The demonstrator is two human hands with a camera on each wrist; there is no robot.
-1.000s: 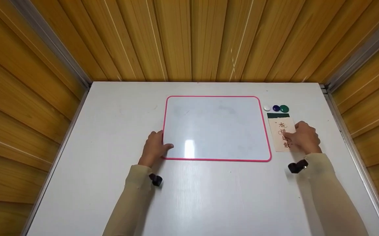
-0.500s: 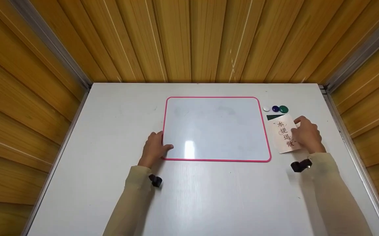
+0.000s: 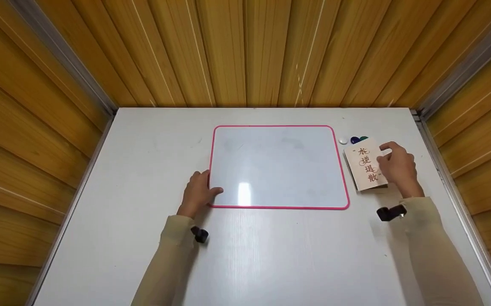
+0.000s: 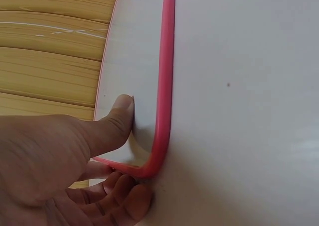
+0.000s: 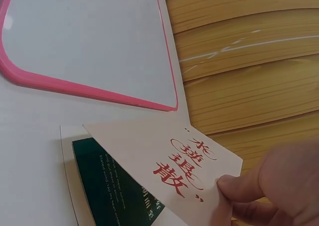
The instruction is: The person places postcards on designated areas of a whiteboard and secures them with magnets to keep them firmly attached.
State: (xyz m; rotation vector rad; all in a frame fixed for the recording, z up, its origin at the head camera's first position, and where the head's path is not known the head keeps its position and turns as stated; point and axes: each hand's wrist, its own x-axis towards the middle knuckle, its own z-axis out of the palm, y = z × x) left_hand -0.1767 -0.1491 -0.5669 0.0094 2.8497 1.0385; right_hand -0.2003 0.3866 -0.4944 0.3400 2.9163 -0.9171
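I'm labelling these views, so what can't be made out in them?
Green disc: head view, partly hidden by the cream card.
Green panel: right wrist view, partly covered by that card, cut off by the bottom edge; fine print too small.
Right hand: right wrist view, finger ends hidden behind the card.

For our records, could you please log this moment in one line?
left hand: grips whiteboard; right hand: pinches cream card; green card: partly covered

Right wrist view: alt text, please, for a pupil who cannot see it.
The right hand pinches a pale card with red Chinese characters by its edge, tilted over a dark green sheet. A pink-framed whiteboard lies at upper left, wood-patterned panels at right.
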